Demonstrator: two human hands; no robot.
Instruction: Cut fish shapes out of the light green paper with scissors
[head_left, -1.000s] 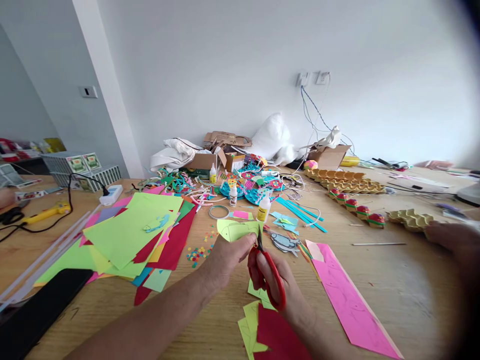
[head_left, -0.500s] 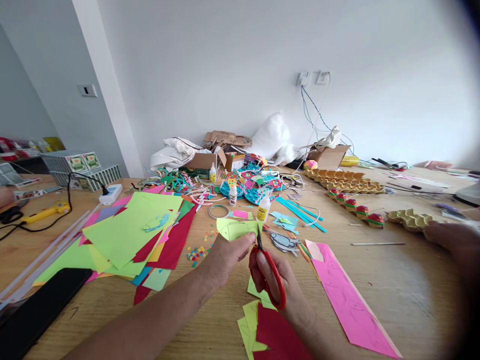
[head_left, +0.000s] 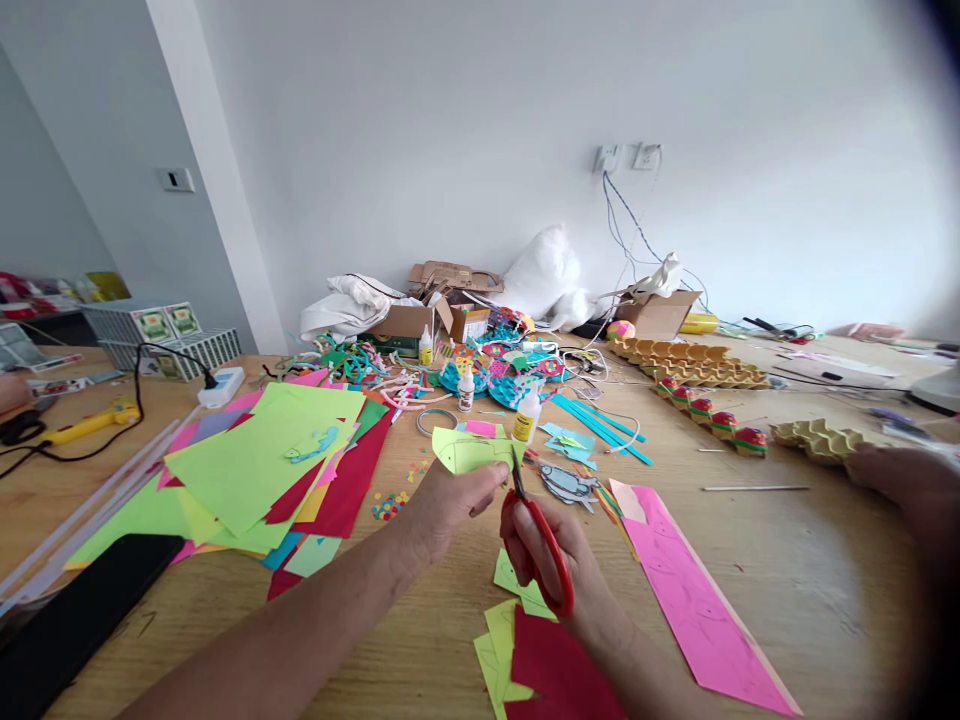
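My left hand pinches a piece of yellow-green paper by its near edge, thumb on top. Pencil lines and a small dark dot are drawn on that paper. In my right hand is a pair of red-handled scissors, fingers through the loops. The dark blades point away from me and meet the paper's right edge. Below my hands lie yellow-green paper pieces with drawn lines and a dark red sheet. A grey-blue paper fish lies just right of the scissors.
A stack of coloured paper and a black phone are at left. Glue bottles stand ahead. A pink strip lies right, below egg cartons. Another person's hand touches a carton at the right edge.
The yellow-green paper has tilted slightly and shifted a little left in my left hand. The scissors have moved barely, staying at the paper's right edge.
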